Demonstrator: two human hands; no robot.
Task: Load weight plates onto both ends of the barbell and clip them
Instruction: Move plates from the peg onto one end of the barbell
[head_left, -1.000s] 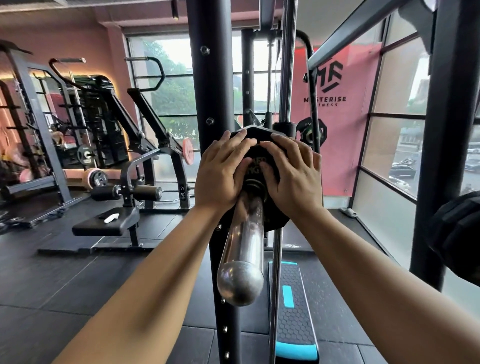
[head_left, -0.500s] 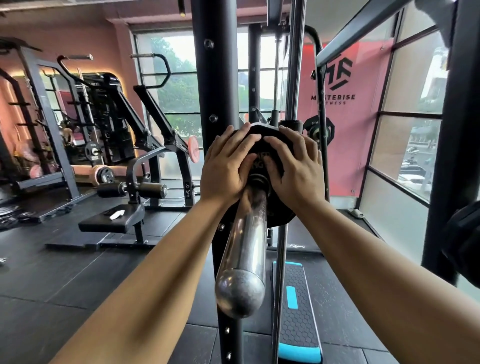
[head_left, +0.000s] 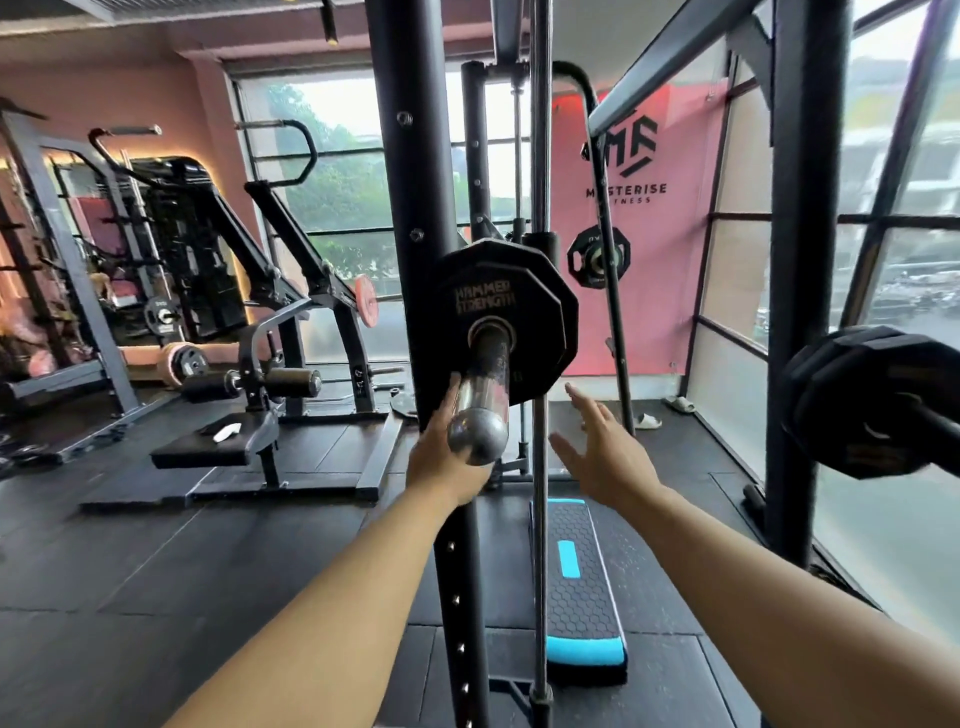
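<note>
A chrome barbell sleeve (head_left: 482, 400) points toward me at the middle of the view. A black multi-sided weight plate (head_left: 524, 296) marked Hammer Strength sits on it, pushed far back against the rack. My left hand (head_left: 441, 457) is below and behind the sleeve's rounded end, fingers apart, partly hidden by it. My right hand (head_left: 602, 452) hovers open to the right of the sleeve, touching nothing. More black plates (head_left: 857, 405) hang on a peg at the right edge. I see no clip.
A black rack upright (head_left: 410, 208) stands just left of the plate, with a thin steel guide rod (head_left: 540, 467) to its right. A black and blue step platform (head_left: 582, 587) lies on the floor below. A bench machine (head_left: 249, 431) stands to the left; windows lie to the right.
Both hands have come off the plate's face and dropped down toward the sleeve's end. The plate stays seated on the sleeve, its face now uncovered.
</note>
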